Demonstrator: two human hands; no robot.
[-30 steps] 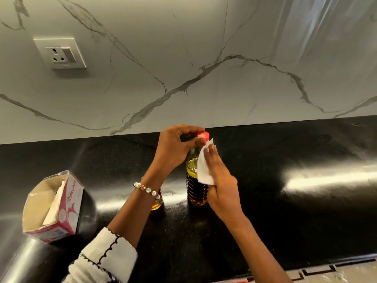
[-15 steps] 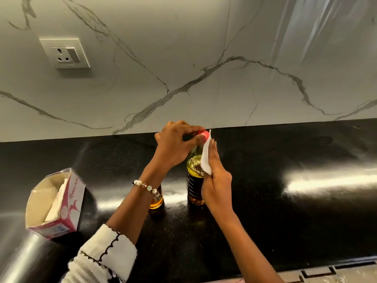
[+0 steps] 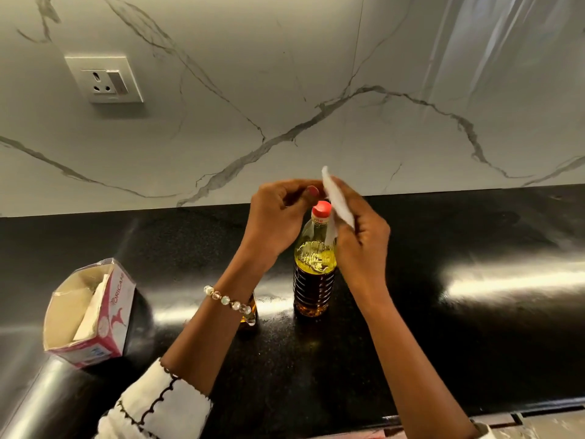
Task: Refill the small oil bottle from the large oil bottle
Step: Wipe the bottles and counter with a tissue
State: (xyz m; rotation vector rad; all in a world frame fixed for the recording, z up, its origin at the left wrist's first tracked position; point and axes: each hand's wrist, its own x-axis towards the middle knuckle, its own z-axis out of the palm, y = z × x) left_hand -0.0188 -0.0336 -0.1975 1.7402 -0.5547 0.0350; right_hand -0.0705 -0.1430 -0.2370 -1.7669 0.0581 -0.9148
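Note:
The large oil bottle (image 3: pixel 315 274) stands upright on the black counter (image 3: pixel 459 337), its red cap (image 3: pixel 321 209) on and bare. My right hand (image 3: pixel 361 239) holds a white tissue (image 3: pixel 338 201) just right of and above the cap. My left hand (image 3: pixel 278 213) hovers left of the cap with its fingers curled, off the bottle. Its thumb points at the tissue's edge; whether it touches I cannot tell. The small oil bottle (image 3: pixel 249 316) is mostly hidden behind my left wrist; only an amber base shows.
An open pink-and-white tissue box (image 3: pixel 91 315) sits at the left near the counter's front edge. A marble wall with a power socket (image 3: pixel 104 79) rises behind the counter.
My left hand let go of the red cap and lifted a little. My right hand raised the tissue from the bottle's neck to above the cap.

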